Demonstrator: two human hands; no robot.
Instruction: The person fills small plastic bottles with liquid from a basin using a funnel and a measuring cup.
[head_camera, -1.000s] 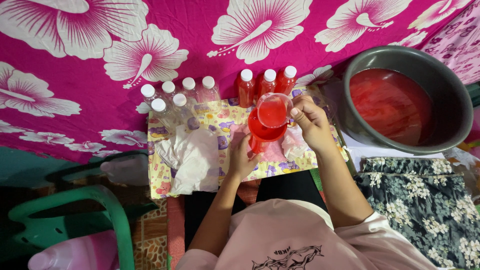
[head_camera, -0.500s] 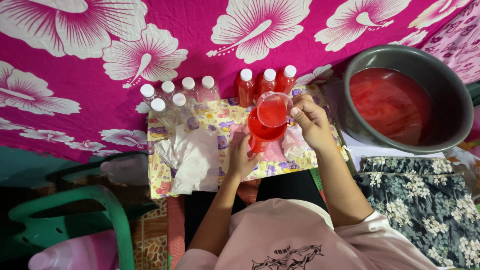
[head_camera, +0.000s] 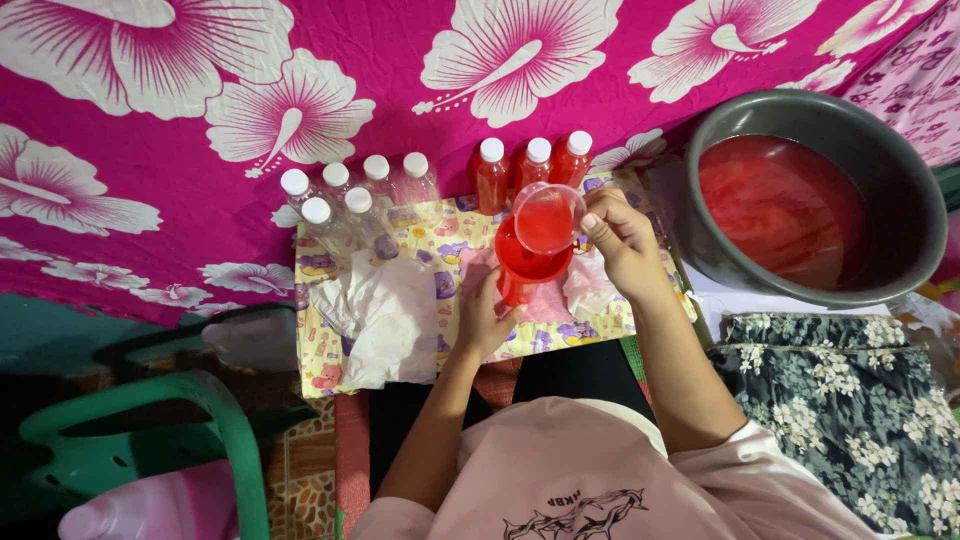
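My right hand (head_camera: 622, 240) holds a small clear cup (head_camera: 546, 217) of red liquid, tipped over a red funnel (head_camera: 533, 264). The funnel sits in a bottle that my left hand (head_camera: 487, 318) grips from below; the bottle itself is mostly hidden by the funnel and hand. Three capped bottles of red liquid (head_camera: 530, 168) stand in a row just beyond the cup. Several capped clear bottles (head_camera: 352, 195) stand to the left of them. All rest on a patterned yellow board (head_camera: 330, 345) in front of me.
A large grey basin (head_camera: 905, 190) of red liquid sits at the right. Crumpled white tissue (head_camera: 385, 315) lies on the board's left half. A green plastic chair (head_camera: 150, 440) stands at lower left. Pink floral cloth (head_camera: 200, 100) covers the background, and dark floral fabric (head_camera: 850, 420) lies at lower right.
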